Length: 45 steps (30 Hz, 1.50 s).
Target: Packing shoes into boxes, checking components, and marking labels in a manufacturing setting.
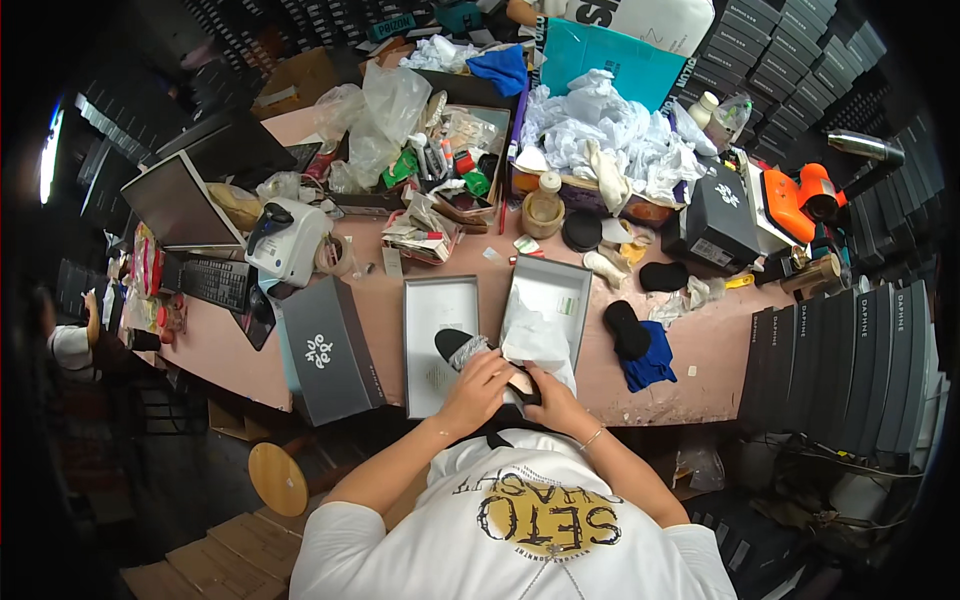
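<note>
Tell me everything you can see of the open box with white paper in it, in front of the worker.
The open box is rectangular, grey-walled and paler inside, apparently cardboard. It sits open side up on the pink tabletop, its far end angled slightly right. Crumpled white paper lies in its nearer part; a small pale label shows inside. The left hand and right hand obscure its near end; contact is unclear.

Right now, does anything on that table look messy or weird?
Yes. The heap of crumpled white wrapping at the far side looks messiest, because it's piled up loosely. Toward the right, a blue cloth lies askew with a black pad partly over it. I can't see any spill.
</note>
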Motion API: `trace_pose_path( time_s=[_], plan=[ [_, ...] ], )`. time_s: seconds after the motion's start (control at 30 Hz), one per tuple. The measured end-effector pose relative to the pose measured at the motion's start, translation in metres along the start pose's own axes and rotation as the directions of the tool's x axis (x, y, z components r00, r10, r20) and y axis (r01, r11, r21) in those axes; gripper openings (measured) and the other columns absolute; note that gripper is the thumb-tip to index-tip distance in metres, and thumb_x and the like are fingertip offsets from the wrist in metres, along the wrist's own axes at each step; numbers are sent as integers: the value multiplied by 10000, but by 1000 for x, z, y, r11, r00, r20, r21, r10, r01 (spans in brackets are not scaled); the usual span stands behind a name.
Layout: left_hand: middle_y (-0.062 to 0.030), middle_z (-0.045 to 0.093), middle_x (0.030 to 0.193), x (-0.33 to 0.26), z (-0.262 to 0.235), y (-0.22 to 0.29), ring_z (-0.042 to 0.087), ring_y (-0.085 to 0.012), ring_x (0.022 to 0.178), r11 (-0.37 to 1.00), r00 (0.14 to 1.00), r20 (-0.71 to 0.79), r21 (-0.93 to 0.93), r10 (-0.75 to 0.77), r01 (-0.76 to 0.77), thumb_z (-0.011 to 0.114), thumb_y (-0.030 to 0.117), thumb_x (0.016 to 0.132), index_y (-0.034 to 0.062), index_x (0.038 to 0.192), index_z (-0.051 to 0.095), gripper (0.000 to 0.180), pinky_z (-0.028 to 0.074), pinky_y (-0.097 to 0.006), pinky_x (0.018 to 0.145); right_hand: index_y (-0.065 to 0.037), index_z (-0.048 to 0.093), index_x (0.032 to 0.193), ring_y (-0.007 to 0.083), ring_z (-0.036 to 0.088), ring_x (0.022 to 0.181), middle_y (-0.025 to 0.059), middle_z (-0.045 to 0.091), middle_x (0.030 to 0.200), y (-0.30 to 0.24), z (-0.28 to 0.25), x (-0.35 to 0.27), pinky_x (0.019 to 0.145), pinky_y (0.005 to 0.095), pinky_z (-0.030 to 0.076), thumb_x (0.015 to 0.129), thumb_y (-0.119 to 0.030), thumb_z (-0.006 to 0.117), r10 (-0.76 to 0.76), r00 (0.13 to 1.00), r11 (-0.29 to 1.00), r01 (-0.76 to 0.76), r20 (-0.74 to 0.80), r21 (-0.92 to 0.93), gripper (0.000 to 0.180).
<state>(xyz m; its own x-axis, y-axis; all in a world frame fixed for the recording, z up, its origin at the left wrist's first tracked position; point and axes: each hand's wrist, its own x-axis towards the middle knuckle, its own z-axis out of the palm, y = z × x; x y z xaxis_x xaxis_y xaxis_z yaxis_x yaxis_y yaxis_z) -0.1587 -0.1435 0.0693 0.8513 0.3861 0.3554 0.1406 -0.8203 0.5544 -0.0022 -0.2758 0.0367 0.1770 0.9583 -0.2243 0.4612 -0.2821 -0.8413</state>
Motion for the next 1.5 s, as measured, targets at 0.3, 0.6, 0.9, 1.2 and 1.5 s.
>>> trace_pose_path(
  time_s=[0.3, 0.6, 0.9, 1.2, 1.5],
  plan=[
    [-150, 538, 1209, -17, 31, 18, 515, -314, 1138, 904, 912, 121, -131, -393, 407, 701, 182, 806, 15, 1154, 582, 405, 432, -390, 944, 17, 406, 1301, 214, 623, 802, 114, 626, 893, 12, -50, -7, 690, 328, 526, 798, -89, 505, 268, 962, 414, -171, 60, 894, 524],
    [-151, 573, 1085, 25, 28, 25, 570, -249, 965, 715, 883, 110, -546, -456, 436, 674, 247, 843, 10, 1136, 550, 397, 468, -337, 841, -148, 189, 1486, 205, 583, 908, 147, 508, 1173, 5, -96, -76, 725, 332, 540, 722, -182, 655, 180, 979, 241, 48, -93, 969, 895],
    [-165, 546, 1132, 19, 91, 27, 502, -352, 1114, 994, 741, 666, 8, -86, 108, 748, 324, 723, 101, 1394, 355, 809, 359, -480, 962, -177, 290, 1426, 242, 569, 842, 197, 531, 1122, 30, -80, -73, 716, 346, 530, 794, -251, 615, 333, 904, -8, 289, -270, 957, 714],
    [-111, 651, 969, 64, 93, 19, 611, -164, 893, 490, 803, 262, -678, -536, 548, 559, -27, 771, 38, 1058, 632, 303, 479, -285, 779, 0, 373, 1405, 235, 603, 621, 230, 612, 877, -10, -128, -173, 508, 289, 500, 729, -312, 637, 170, 974, 306, 93, -151, 947, 790],
    [-141, 650, 881, 142, 44, 47, 638, -272, 801, 861, 977, -35, -480, -209, 167, 600, -18, 700, 30, 998, 623, 303, 490, -339, 720, -58, 428, 1396, 237, 603, 812, 150, 596, 981, -74, -141, -148, 781, 348, 475, 819, -155, 566, 97, 995, 922, -93, 9, 375, 601]
  ],
)
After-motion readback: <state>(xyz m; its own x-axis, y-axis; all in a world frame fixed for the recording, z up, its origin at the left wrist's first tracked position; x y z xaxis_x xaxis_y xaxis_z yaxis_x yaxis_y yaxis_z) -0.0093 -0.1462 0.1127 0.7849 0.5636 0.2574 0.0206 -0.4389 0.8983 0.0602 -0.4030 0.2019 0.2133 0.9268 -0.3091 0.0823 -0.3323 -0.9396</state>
